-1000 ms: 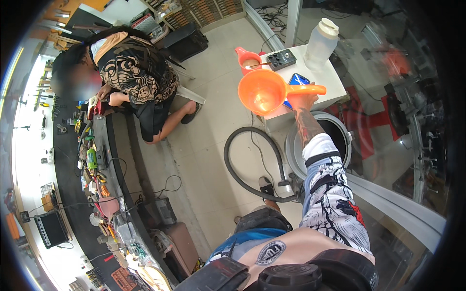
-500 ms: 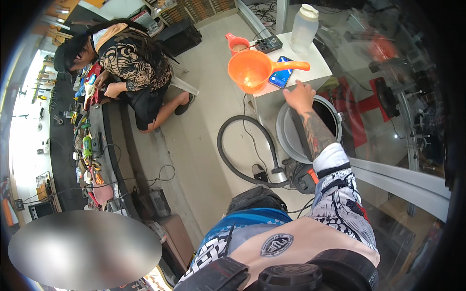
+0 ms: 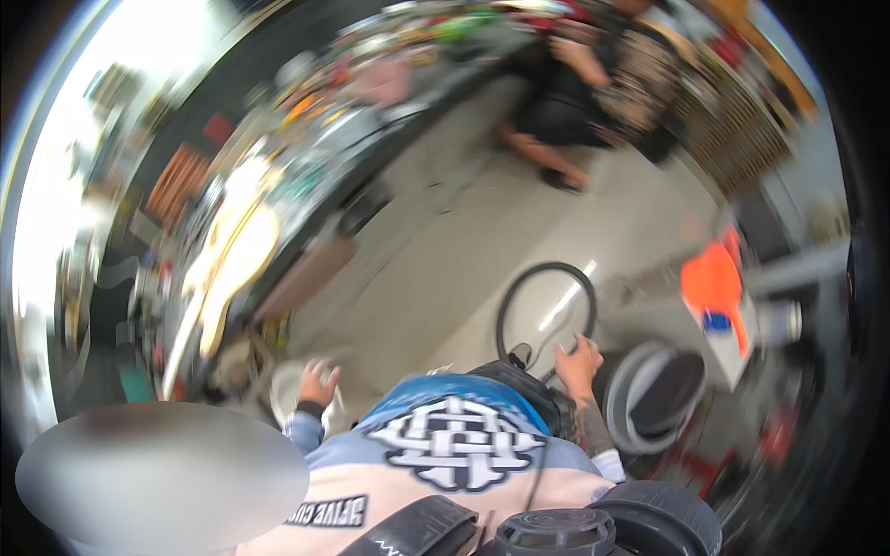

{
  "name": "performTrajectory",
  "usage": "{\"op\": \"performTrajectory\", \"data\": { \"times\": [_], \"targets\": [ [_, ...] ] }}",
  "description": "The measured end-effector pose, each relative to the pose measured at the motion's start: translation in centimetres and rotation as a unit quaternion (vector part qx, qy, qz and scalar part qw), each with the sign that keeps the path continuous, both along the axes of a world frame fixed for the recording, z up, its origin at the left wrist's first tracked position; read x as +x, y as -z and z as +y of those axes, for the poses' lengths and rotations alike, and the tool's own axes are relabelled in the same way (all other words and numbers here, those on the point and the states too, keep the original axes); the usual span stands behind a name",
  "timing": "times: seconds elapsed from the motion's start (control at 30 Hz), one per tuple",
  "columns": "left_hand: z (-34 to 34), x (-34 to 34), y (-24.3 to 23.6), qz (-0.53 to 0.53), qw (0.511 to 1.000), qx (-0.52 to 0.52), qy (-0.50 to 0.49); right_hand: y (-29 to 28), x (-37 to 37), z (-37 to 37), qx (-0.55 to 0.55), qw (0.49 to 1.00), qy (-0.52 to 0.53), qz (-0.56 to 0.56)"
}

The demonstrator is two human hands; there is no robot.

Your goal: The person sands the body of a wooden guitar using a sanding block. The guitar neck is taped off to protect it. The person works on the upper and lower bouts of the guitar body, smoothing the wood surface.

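Note:
My left hand is at the lower left with its fingers spread and nothing in it, beside a white round container or seat. My right hand is held low in front of me, between the black vacuum hose and a grey drum-shaped bin. A dark patch shows between its thumb and fingers; blur hides whether that is a held thing or the hose behind.
A cluttered workbench runs along the left and far side. A person in a patterned top sits by it. On the right, a small white table bears an orange dipper, a blue phone and a whitish bottle.
My view has swung left, toward the workbench. My right hand has drawn back from the small table's edge to near my body. My left hand has come into view.

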State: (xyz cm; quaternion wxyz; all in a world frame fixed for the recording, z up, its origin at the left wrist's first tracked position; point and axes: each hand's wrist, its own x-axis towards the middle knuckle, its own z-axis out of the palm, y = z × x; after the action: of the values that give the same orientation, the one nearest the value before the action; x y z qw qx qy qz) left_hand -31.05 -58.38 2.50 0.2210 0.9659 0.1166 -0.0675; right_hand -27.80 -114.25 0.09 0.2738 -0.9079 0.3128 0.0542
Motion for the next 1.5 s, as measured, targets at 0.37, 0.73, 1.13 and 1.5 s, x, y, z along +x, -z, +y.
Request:
{"op": "performTrajectory", "data": {
  "times": [0.37,0.73,1.13,1.5],
  "targets": [
    [7.2,-21.0,5.8,0.062,0.953,-0.118,-0.271,-6.1,8.1,20.6,-0.042,0.9,-0.43,-0.052],
    [9.9,-20.1,8.5,0.096,0.902,-0.107,-0.407,-9.0,21.3,41.4,0.051,0.787,-0.604,-0.12],
    [23.7,-7.8,-3.2,-0.119,0.881,0.098,-0.447,-9.4,28.7,60.9,0.085,0.726,-0.652,-0.201],
    [43.0,5.7,-5.8,-0.162,0.952,0.138,-0.222,-7.1,28.9,69.1,0.024,0.794,-0.575,-0.194]
  ]
}}
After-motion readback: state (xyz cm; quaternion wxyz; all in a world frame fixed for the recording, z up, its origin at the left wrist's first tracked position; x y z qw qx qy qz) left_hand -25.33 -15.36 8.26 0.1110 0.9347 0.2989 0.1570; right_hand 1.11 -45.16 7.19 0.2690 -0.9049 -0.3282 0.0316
